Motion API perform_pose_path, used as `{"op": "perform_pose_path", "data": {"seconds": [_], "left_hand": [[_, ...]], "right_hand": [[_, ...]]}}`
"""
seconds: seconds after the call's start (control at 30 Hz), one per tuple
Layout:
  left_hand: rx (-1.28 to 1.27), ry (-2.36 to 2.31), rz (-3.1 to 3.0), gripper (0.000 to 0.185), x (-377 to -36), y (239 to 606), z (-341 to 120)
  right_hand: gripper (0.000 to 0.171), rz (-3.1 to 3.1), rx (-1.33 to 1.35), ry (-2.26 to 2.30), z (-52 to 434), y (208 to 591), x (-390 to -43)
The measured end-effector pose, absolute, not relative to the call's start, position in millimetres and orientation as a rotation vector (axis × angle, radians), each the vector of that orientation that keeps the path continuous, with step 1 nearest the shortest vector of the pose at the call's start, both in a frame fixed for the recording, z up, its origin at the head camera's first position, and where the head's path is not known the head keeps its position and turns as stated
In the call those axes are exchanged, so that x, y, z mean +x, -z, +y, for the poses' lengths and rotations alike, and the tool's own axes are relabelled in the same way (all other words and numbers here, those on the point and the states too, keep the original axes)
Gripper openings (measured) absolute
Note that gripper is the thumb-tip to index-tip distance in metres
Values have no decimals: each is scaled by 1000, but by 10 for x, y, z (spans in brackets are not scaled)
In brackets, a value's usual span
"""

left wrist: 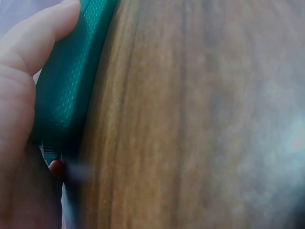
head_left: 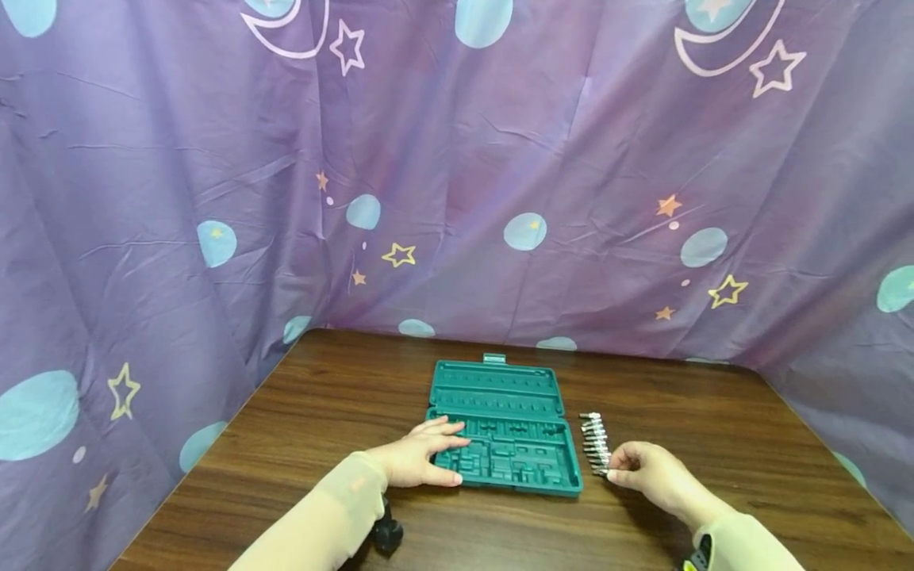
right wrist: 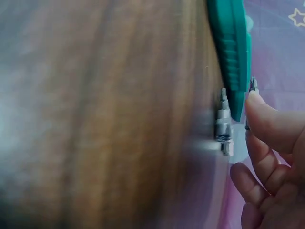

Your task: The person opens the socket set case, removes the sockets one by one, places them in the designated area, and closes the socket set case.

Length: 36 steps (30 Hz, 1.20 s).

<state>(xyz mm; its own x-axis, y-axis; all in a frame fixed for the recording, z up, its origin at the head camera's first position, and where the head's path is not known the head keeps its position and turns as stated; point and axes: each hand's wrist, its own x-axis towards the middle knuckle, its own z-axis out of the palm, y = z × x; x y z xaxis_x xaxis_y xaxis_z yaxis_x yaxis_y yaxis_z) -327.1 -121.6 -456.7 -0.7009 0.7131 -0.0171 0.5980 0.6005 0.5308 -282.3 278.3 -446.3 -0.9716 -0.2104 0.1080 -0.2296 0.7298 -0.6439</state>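
While the open green case (head_left: 503, 432) lies in the middle of the wooden table (head_left: 714, 412), it is steadied at its near left corner by the left hand (head_left: 421, 461), fingers laid flat over the tray. Just right of the case, the nearest piece of the row of metal bits (head_left: 595, 442) is pinched by the curled fingers of the right hand (head_left: 646, 469).

In the left wrist view, the thumb (left wrist: 40, 36) is pressed against the case edge (left wrist: 71, 81).

In the right wrist view, a bit (right wrist: 251, 88) is seen held at the fingertips (right wrist: 259, 107); it is best lifted straight up, so its neighbours are not scattered.
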Motion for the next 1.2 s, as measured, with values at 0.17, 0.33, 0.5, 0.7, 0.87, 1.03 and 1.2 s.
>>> {"op": "perform_pose_path", "data": {"seconds": [0.17,0.33,0.5,0.7,0.87,1.03,1.2], "left_hand": [[1091,-725,2605,64,-3278,4578,-1214],[1091,-726,2604,64,-3281,4580,-1212],[1091,-728,2605,64,-3274,4575,-1208],[1089,-740,2605,64,-3269,4567,-1206],[1082,-741,2606,64,-3281,4571,-1216],[1093,-736,2604,65,-3283,4576,-1213],[1091,-731,2606,65,-3283,4586,-1209]], "right_hand": [[17,-2932,313,-916,2794,4500,-2790],[17,-2926,309,-842,2795,4529,-2766],[19,-2914,285,-825,2795,4562,-2755],[25,-2898,288,-754,2788,4578,-2769],[28,-2898,303,-715,2773,4565,-2792],[31,-2907,278,-749,2767,4564,-2789],[31,-2908,270,-769,2779,4565,-2787]]}}
